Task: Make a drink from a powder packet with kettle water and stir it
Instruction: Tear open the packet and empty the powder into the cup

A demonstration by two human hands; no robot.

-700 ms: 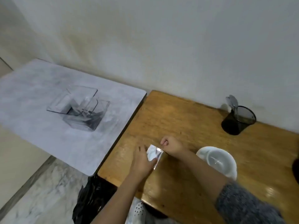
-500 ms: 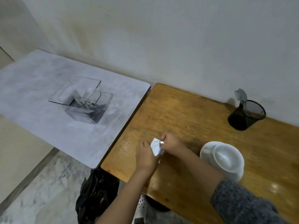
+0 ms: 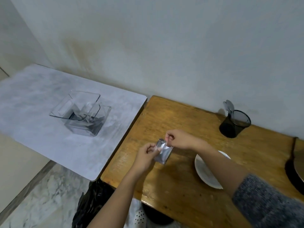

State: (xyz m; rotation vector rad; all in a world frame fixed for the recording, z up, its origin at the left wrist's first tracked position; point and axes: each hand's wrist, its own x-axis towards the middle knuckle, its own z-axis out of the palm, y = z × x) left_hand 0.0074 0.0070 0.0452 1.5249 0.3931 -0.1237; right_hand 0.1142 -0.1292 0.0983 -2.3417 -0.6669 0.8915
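A small silver powder packet (image 3: 163, 153) hangs just above the wooden table (image 3: 172, 122), held at its top edge by both hands. My left hand (image 3: 145, 156) pinches its top left corner. My right hand (image 3: 180, 139) pinches the top right corner between thumb and fingers. To the right a white cup on a saucer (image 3: 205, 171) stands on the table, and my right forearm hides most of the cup. A black mesh holder (image 3: 234, 123) with spoon handles sticking up stands at the back near the wall.
A grey marble-pattern table (image 3: 49, 142) adjoins on the left and carries clear plastic boxes (image 3: 82, 116). A dark round object (image 3: 294, 170) sits at the right edge, cut off. A black bag (image 3: 92, 204) and a perforated white bin (image 3: 139, 218) stand below the table's front edge.
The view has tilted and the hands appear lower in it. My hands have spread slightly apart on the packet's top edge, and the packet hangs more upright.
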